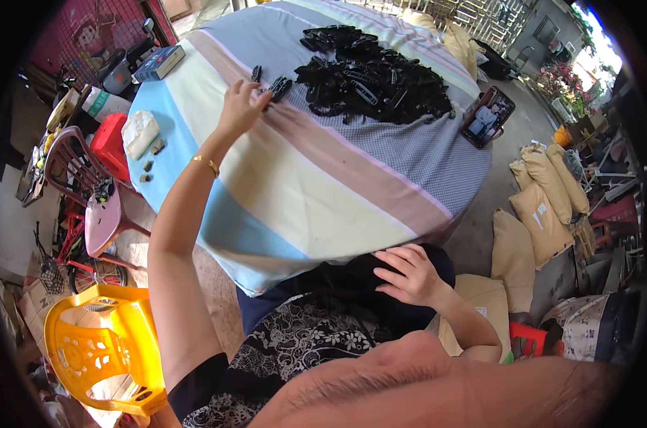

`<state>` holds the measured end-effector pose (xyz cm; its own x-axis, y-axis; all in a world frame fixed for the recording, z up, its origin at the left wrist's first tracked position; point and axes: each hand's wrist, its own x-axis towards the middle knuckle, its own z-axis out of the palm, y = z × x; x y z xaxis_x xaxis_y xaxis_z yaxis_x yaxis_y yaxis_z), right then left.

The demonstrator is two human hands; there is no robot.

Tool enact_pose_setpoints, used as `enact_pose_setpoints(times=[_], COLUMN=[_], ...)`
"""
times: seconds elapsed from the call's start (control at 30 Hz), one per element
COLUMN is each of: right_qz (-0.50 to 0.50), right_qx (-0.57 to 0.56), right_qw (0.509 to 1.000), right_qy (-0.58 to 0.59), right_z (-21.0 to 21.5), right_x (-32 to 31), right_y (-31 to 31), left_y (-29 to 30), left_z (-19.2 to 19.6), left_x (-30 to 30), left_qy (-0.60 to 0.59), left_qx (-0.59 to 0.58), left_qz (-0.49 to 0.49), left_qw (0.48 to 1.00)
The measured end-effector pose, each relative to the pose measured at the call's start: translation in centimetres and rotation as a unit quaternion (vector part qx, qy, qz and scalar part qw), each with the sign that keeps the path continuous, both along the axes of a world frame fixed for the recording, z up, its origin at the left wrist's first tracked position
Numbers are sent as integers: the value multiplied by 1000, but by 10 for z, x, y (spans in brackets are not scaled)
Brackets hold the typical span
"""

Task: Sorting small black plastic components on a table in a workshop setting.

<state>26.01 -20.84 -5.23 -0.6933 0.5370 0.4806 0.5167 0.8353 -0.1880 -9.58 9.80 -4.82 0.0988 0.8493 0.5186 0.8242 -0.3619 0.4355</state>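
My left hand [242, 107] reaches over the left part of the cloth-covered table. Its fingers curl round a small black piece, mostly hidden by them. Right beside the fingertips lie a few oblong black pieces [281, 88], and one more black piece [257, 73] stands just beyond. To their right spreads a large heap of similar black pieces [373, 78], perhaps plastic clips; their exact kind is too small to tell. My right hand [411, 275] rests on dark fabric over my lap at the table's near edge, fingers apart and nothing in them.
A striped cloth [316, 192] covers the table. A phone [487, 118] stands at its right edge; a thick book [159, 63] and a crumpled white bag [139, 134] lie at the left. Around it are a yellow chair [106, 349], a pink chair [106, 221] and stuffed sacks [541, 221].
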Motion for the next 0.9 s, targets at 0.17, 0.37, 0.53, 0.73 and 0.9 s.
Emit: enact_pose_setpoints(times=[0.17, 0.37, 0.53, 0.73, 0.9], right_qz=[-101, -294, -480, -374, -313], right_qx=[69, 70, 20, -213, -253], right_qw=[990, 923, 854, 895, 911], right_qy=[71, 236, 200, 115, 86], right_z=[23, 20, 3, -6, 16], right_x=[19, 71, 144, 135, 81], right_y=[75, 305, 437, 491, 473], left_y=[81, 132, 140, 168, 169], left_z=[-32, -39, -34, -32, -4], left_x=[-14, 2, 20, 15, 95], left_qy=[-30, -69, -95, -49, -54], left_qx=[-57, -94, -143, -237, -272], left_qz=[72, -4, -118, -160, -223], left_qw=[995, 993, 978, 957, 935])
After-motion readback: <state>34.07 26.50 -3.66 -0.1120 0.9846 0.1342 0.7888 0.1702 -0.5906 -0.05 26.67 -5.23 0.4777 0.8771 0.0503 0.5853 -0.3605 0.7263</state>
